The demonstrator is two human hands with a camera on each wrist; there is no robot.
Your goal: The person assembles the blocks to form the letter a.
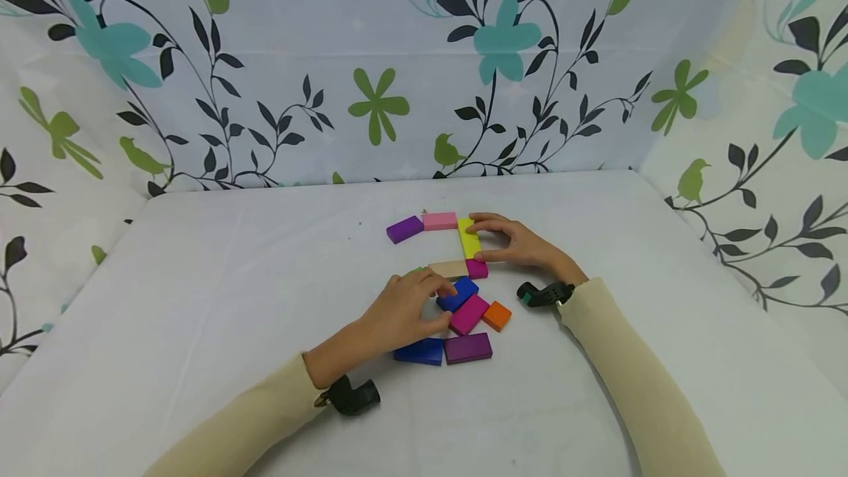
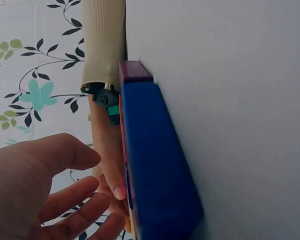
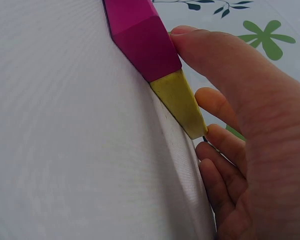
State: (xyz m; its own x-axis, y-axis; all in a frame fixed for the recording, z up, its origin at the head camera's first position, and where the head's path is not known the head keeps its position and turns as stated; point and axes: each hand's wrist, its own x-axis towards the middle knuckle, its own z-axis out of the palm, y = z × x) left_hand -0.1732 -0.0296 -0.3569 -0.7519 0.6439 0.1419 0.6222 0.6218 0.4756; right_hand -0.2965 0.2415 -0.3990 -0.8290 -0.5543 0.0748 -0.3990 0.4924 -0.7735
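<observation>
My left hand (image 1: 404, 313) hovers over the near blocks with loosely bent fingers and a gap between thumb and fingertips. Under its fingers lies a blue block (image 1: 466, 288); a magenta block (image 1: 469, 315) is beside its thumb. The left wrist view shows the left hand (image 2: 55, 190) holding nothing, next to a large-looking blue block (image 2: 157, 165). With thumb and fingertips, my right hand (image 1: 520, 244) pinches the yellow block (image 1: 470, 244) along its length. A small magenta block (image 1: 477, 269) adjoins its near end. In the right wrist view, the yellow block (image 3: 180, 102) is partly hidden.
Pink (image 1: 440, 221) and purple (image 1: 405, 230) blocks curve leftward from the yellow one. A tan block (image 1: 449, 269) and a mostly hidden green block lie nearer. Closer still are orange (image 1: 497, 316), dark purple (image 1: 468, 348) and blue (image 1: 420, 351) blocks on the white table (image 1: 265, 263).
</observation>
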